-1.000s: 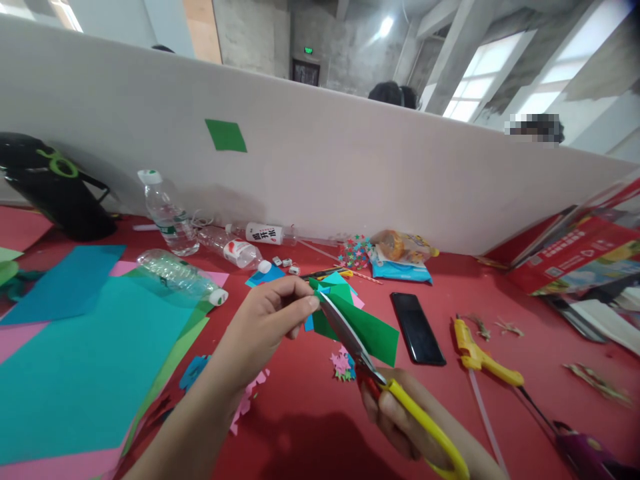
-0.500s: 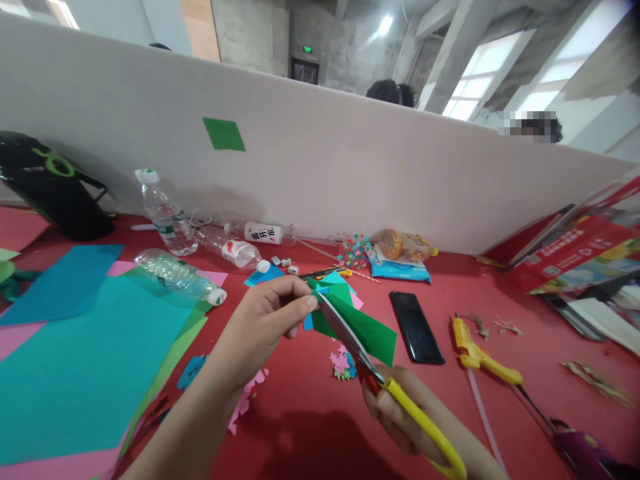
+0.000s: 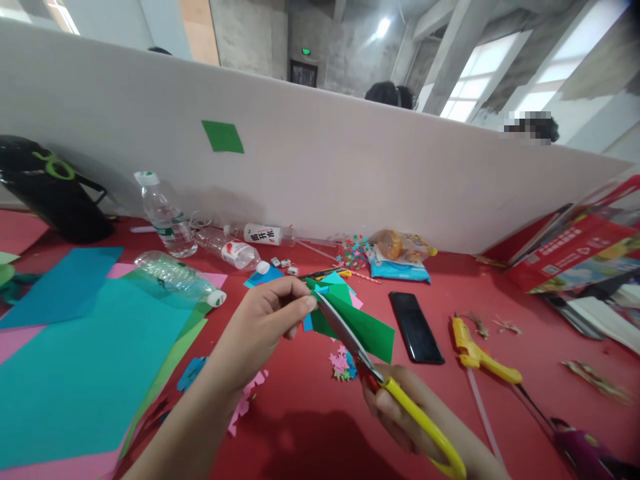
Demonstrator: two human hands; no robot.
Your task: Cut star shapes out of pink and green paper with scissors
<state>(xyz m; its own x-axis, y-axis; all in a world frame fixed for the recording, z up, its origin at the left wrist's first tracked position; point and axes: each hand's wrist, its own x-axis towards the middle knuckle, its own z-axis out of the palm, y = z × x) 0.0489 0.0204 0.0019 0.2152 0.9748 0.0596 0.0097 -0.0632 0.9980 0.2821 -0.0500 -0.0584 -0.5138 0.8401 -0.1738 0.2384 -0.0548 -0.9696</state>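
Evidently, everything centres on the pinch of the left hand (image 3: 273, 310), so take that as the middle of the dial: its thumb and forefinger are pressed together on the near-left end of a flat, bright green, paper-like sheet (image 3: 374, 331), which fans out toward 4 o'clock above the red tabletop (image 3: 300, 437). A light-blue pointed scrap (image 3: 321, 290) shows just beyond the fingertips; whether it is gripped too, I cannot tell. From 4 o'clock the right hand (image 3: 400, 407) has its fingers wrapped around the yellow-and-red handles of the steel-bladed scissors (image 3: 369, 363), whose tips reach the pinch, probably because a closely held edge wobbles less against the blades. The blades look nearly together along the sheet, though how deep they bite is unclear. At 5 o'clock, just beyond the scissors, a little heap of pink, blue and green star shapes (image 3: 341, 365) sits near at hand, seemingly gathered to avoid scattering. The black rectangular phone (image 3: 417, 328) and, farther out, the yellow plastic glue gun (image 3: 483, 357) lie between 3 and 4, apart from both hands, while the broad teal sheet (image 3: 95, 363) spreads between 8 and 9, perhaps to leave elbow room.
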